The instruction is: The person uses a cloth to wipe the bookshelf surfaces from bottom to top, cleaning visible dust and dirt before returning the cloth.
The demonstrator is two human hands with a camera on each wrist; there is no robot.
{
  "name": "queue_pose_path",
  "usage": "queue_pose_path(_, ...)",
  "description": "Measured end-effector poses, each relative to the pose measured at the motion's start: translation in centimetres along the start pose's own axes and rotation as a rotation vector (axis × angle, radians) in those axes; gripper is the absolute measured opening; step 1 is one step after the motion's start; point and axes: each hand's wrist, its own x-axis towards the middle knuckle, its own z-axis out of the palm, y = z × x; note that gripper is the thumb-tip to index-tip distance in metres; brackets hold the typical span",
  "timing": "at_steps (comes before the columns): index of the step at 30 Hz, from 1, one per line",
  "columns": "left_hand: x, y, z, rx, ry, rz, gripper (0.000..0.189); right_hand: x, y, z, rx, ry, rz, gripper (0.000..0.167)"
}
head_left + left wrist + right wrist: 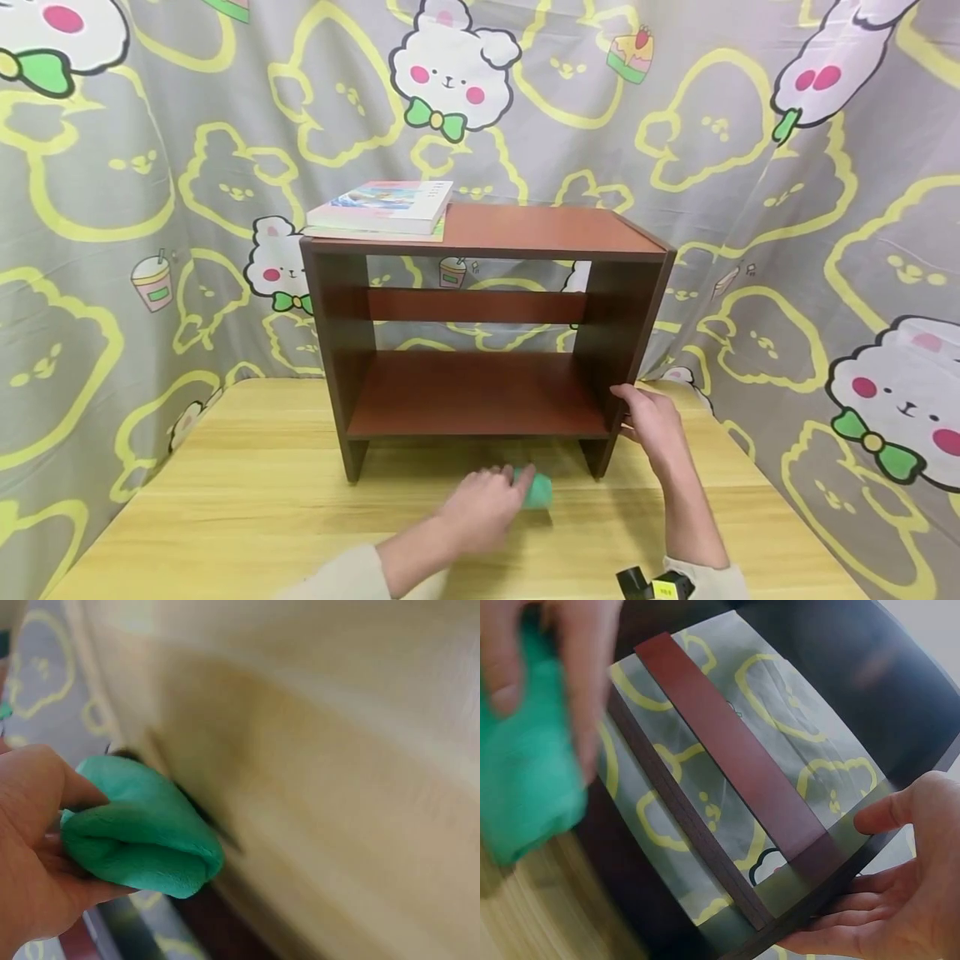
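A folded green cloth is held in my left hand, just above the table in front of the shelf. The left wrist view shows the thumb and fingers pinching the folded cloth from both sides. My right hand grips the right side panel of a dark brown wooden shelf, low down near its front edge. In the right wrist view, the thumb lies on the panel's inner face and the other fingers lie along the outside. The shelf stands upright on its side panels.
Books lie stacked on the left part of the shelf's top. A light wooden table carries the shelf. Behind and at both sides hangs a grey curtain with cartoon prints.
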Motion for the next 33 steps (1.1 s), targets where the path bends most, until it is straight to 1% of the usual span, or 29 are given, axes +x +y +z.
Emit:
queue_pose_path(2,-0.2,0.5,0.5,-0.005,-0.021,0.018,0.074,0.1,0.0,0.0,-0.002,0.0,0.0,0.055)
queue_pose_path(4,-0.5,0.7,0.7,-0.006,-0.055,0.031,0.075,0.1,-0.1,0.0,-0.005,0.0,-0.003,0.055)
queue_pose_path(6,-0.7,0.6,0.3,-0.049,-0.116,0.023,0.077,0.1,-0.2,0.0,-0.007,-0.001,-0.004,0.056)
queue_pose_path(9,-0.8,0.1,-0.7,-0.125,-0.237,0.019,0.082,0.2,-0.3,0.0,-0.009,-0.004,-0.005,0.057)
queue_pose_path(12,-0.8,-0.4,-1.4,-0.209,-0.32,0.014,0.083,0.2,-0.2,-0.1,-0.004,-0.008,-0.002,0.057)
queue_pose_path(14,-0.7,-0.6,-1.5,-0.224,-0.339,0.016,0.079,0.1,-0.1,-0.1,-0.001,-0.006,-0.004,0.057)
queue_pose_path(15,-0.7,-0.7,-1.5,-0.226,-0.328,0.016,0.078,0.1,-0.1,-0.1,0.002,-0.005,-0.005,0.056)
queue_pose_path(17,-0.6,-1.1,-1.5,-0.281,-0.3,-0.003,0.072,0.1,0.0,0.0,0.012,-0.007,-0.005,0.055)
queue_pose_path(19,-0.5,-1.6,-1.8,-0.344,-0.249,-0.028,0.066,0.0,0.2,0.2,0.013,-0.008,-0.006,0.054)
queue_pose_path(21,-0.4,-2.4,-2.3,-0.459,-0.177,-0.07,0.057,0.0,0.3,0.3,0.012,-0.011,-0.005,0.053)
queue_pose_path(22,-0.4,-2.9,-2.8,-0.531,-0.144,-0.094,0.053,0.0,0.3,0.3,0.009,-0.012,-0.005,0.053)
queue_pose_path(24,-0.3,-4.0,-4.2,-0.629,-0.055,-0.148,0.046,0.0,0.3,0.3,0.004,-0.006,-0.004,0.053)
queue_pose_path(26,-0.5,-5.1,-5.8,-0.743,0.081,-0.243,0.037,-0.1,0.3,0.3,0.003,0.003,-0.004,0.054)
queue_pose_path(28,-1.0,-6.3,-7.3,-0.85,0.249,-0.371,0.029,-0.1,0.2,0.2,0.005,0.008,-0.003,0.054)
queue_pose_path(30,-1.7,-7.4,-8.6,-0.963,0.432,-0.489,0.022,-0.1,0.1,0.1,0.005,0.01,-0.004,0.054)
queue_pose_path(32,-2.7,-8.5,-9.5,-1.078,0.593,-0.58,0.019,-0.1,0.0,0.1,0.01,0.008,-0.001,0.054)
queue_pose_path(33,-3.2,-9.1,-9.8,-1.12,0.657,-0.605,0.02,-0.1,0.0,0.1,0.014,0.007,0.001,0.055)
